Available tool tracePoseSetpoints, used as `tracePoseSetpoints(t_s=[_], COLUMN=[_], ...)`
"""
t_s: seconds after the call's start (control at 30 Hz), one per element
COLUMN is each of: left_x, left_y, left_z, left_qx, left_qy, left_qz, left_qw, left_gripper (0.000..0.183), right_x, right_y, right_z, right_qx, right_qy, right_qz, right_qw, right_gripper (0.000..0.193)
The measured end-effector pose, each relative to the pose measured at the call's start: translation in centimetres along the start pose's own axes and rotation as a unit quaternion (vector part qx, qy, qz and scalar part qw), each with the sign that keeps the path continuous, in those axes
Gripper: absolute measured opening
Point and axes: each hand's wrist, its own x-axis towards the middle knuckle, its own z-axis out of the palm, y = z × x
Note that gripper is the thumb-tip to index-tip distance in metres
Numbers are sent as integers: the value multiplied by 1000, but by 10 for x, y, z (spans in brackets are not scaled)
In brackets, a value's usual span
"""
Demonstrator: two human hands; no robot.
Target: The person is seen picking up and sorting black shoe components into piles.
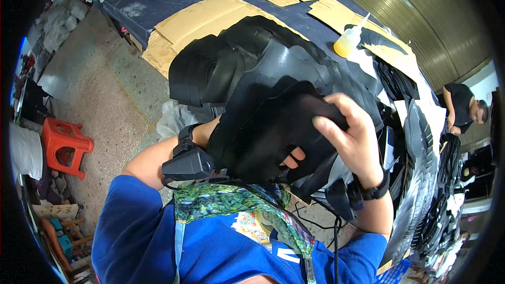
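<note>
A bundle of black leather-like cut pieces (263, 137) with wavy edges is held up in front of my chest. My right hand (355, 137) grips its right edge, with the thumb and forefinger on the upper face. From the left, my left hand (208, 132) reaches behind the bundle and holds it from below; most of that hand is hidden. Fingertips show through an oval cutout in the top piece, and which hand they belong to I cannot tell. Just beyond lies a pile of curled black pieces (210, 68) on the table.
Cardboard sheets (194, 21) lie on the dark table (142, 8). A bottle of yellow liquid (347, 42) with a nozzle stands at the far right. Stacked black strips (421, 179) line the right side. A red stool (66, 147) is on the left floor. Another person (463, 108) stands far right.
</note>
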Motion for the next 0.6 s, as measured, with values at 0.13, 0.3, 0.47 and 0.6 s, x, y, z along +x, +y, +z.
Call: tracePoseSetpoints(t_s=[0.13, 0.3, 0.47, 0.6], left_x=[0, 0, -8, -13], left_y=[12, 1, 16, 11], left_z=[5, -4, 14, -13], left_qx=[-195, -82, 41, -99], left_qy=[-36, -35, 142, -30], left_qz=[-33, -8, 81, 63], left_qw=[980, 996, 986, 993], left_gripper=[52, 52, 54, 54], right_x=[7, 9, -6, -30], right_y=[11, -4, 0, -19], right_z=[10, 2, 1, 1], right_qx=[-93, -63, -40, 42], right_qy=[78, -63, -110, -156], right_qz=[-73, -8, -198, -255], right_qw=[990, 996, 973, 953], right_gripper=[35, 43, 31, 28])
